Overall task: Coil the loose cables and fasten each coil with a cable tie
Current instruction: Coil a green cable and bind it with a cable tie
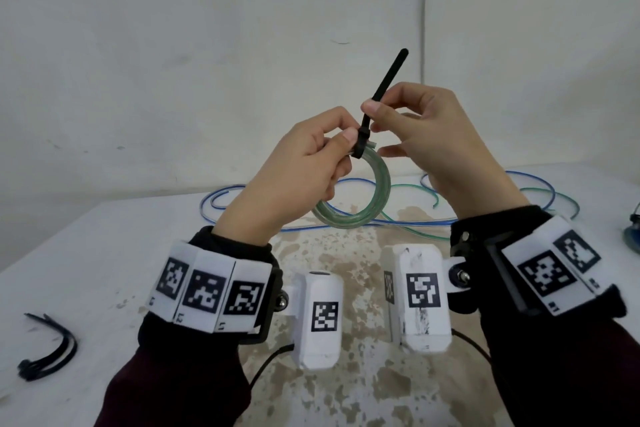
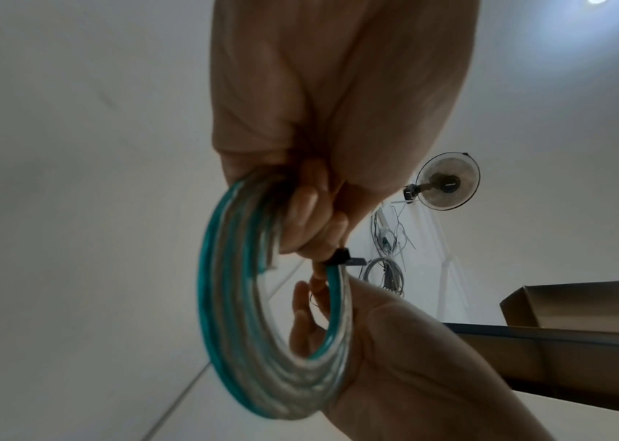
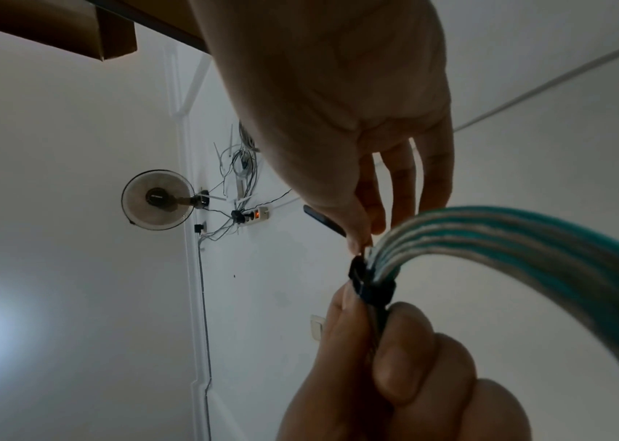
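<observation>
Cinching is the step I judge to be in hand: my left hand point(image 1: 298, 163) pinches the green cable coil point(image 1: 360, 198) just beside the black cable tie point(image 1: 372, 107), held up above the table point(image 1: 86, 253), while my right hand point(image 1: 426, 135) pinches the tie's free tail between thumb and forefinger. To do it well, I'd pull the tail straight out from the locking head, bracing my left thumb against it so no strands slip. Loose cables point(image 1: 398, 222) and spare cable ties point(image 1: 52, 350) lie on the table.

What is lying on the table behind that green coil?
Behind the coiled green cable, loose blue cables and green cables trail across the white table; both hands cover parts of them.
</observation>
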`<state>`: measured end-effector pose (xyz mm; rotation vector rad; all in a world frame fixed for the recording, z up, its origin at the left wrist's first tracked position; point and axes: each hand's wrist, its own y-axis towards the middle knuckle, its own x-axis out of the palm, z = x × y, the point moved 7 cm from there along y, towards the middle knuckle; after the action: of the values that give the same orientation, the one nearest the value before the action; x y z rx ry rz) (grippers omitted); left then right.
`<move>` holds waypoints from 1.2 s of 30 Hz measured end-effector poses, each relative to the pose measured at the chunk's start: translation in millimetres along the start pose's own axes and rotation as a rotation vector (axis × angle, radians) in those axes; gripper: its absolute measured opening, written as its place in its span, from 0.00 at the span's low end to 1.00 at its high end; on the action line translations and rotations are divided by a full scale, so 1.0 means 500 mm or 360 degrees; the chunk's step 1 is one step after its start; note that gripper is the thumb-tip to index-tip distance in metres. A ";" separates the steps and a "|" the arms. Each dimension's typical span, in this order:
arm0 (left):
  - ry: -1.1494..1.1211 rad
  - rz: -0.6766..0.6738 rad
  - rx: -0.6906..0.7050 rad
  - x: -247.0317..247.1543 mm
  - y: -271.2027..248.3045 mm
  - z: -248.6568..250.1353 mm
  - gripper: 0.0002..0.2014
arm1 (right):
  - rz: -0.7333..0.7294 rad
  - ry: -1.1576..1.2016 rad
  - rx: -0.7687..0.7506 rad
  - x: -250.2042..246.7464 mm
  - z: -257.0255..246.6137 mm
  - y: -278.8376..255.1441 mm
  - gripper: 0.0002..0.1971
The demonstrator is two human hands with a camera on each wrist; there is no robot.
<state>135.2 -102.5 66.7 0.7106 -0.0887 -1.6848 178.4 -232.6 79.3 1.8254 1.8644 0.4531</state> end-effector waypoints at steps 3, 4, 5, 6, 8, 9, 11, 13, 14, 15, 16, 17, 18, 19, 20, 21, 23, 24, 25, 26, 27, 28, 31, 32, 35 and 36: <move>0.0076 0.0023 -0.0016 0.008 0.001 0.000 0.13 | -0.0019 0.0023 0.0053 -0.004 0.007 0.000 0.09; 0.0071 0.0035 -0.0038 0.010 0.002 -0.002 0.13 | -0.0035 0.0047 0.0061 -0.004 0.006 0.000 0.08; 0.0021 0.0043 -0.0072 0.010 0.002 -0.005 0.12 | -0.0045 0.0068 0.0050 -0.004 0.002 -0.001 0.08; -0.0074 0.0046 -0.0112 0.010 0.002 -0.010 0.12 | -0.0056 0.0080 0.0021 -0.004 -0.007 -0.002 0.08; -0.0284 0.0057 -0.0177 0.010 0.003 -0.019 0.12 | -0.0082 0.0055 -0.0075 -0.003 -0.029 -0.005 0.09; -0.0345 0.0085 -0.0192 0.008 0.005 -0.024 0.13 | -0.0103 0.0022 -0.0131 0.000 -0.040 -0.007 0.09; -0.0379 0.0179 -0.0199 -0.001 0.008 -0.035 0.15 | -0.0162 -0.0040 -0.0235 0.014 -0.056 -0.013 0.10; -0.0354 0.0242 -0.0208 -0.008 0.010 -0.042 0.15 | -0.0183 -0.0067 -0.0291 0.025 -0.060 -0.016 0.10; -0.0344 0.0246 -0.0219 -0.010 0.011 -0.043 0.15 | -0.0177 -0.0043 -0.0284 0.027 -0.058 -0.014 0.09; -0.0341 0.0236 -0.0231 -0.010 0.010 -0.043 0.16 | -0.0176 0.0008 -0.0261 0.027 -0.054 -0.013 0.08; -0.0333 0.0220 -0.0237 -0.008 0.009 -0.040 0.16 | -0.0176 0.0066 -0.0231 0.026 -0.049 -0.011 0.07; -0.0313 0.0207 -0.0227 -0.005 0.008 -0.036 0.16 | -0.0170 0.0109 -0.0202 0.024 -0.044 -0.009 0.07; -0.0279 0.0201 -0.0206 -0.001 0.007 -0.031 0.16 | -0.0152 0.0132 -0.0175 0.021 -0.039 -0.008 0.07; -0.0238 0.0202 -0.0180 0.004 0.007 -0.026 0.16 | -0.0128 0.0149 -0.0150 0.018 -0.034 -0.006 0.07; -0.0194 0.0209 -0.0154 0.009 0.006 -0.020 0.16 | -0.0112 0.0170 -0.0125 0.015 -0.030 -0.006 0.07; -0.0152 0.0219 -0.0131 0.012 0.006 -0.016 0.15 | -0.0109 0.0189 -0.0104 0.013 -0.026 -0.005 0.07; -0.0109 0.0231 -0.0108 0.017 0.006 -0.011 0.14 | -0.0126 0.0219 -0.0075 0.014 -0.023 -0.005 0.07; -0.0124 0.0236 -0.0110 0.017 0.006 -0.010 0.14 | -0.0136 0.0232 -0.0065 0.014 -0.023 -0.005 0.07; -0.0143 0.0241 -0.0112 0.016 0.006 -0.010 0.13 | -0.0144 0.0244 -0.0057 0.014 -0.023 -0.006 0.07; -0.0132 0.0250 -0.0112 0.014 0.007 -0.012 0.14 | -0.0152 0.0255 -0.0049 0.015 -0.022 -0.006 0.07; -0.0089 0.0263 -0.0110 0.012 0.007 -0.013 0.16 | -0.0159 0.0263 -0.0041 0.015 -0.022 -0.007 0.06; -0.0043 0.0279 -0.0107 0.010 0.007 -0.015 0.18 | -0.0169 0.0268 -0.0032 0.017 -0.021 -0.007 0.06; -0.0023 0.0300 -0.0088 0.014 0.008 -0.016 0.19 | -0.0191 0.0237 0.0003 0.021 -0.015 -0.009 0.06; -0.0038 0.0300 -0.0067 0.017 0.008 -0.016 0.19 | -0.0191 0.0210 0.0010 0.022 -0.013 -0.010 0.06; -0.0027 0.0306 0.0047 0.022 0.007 -0.008 0.16 | -0.0175 0.0190 0.0024 0.018 -0.010 -0.009 0.06; -0.0018 0.0315 0.0072 0.022 0.007 -0.007 0.15 | -0.0170 0.0206 0.0031 0.014 -0.010 -0.009 0.06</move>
<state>139.2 -112.2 61.1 0.7029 -0.1993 -1.5013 172.2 -225.3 80.2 1.7351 2.0481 0.5276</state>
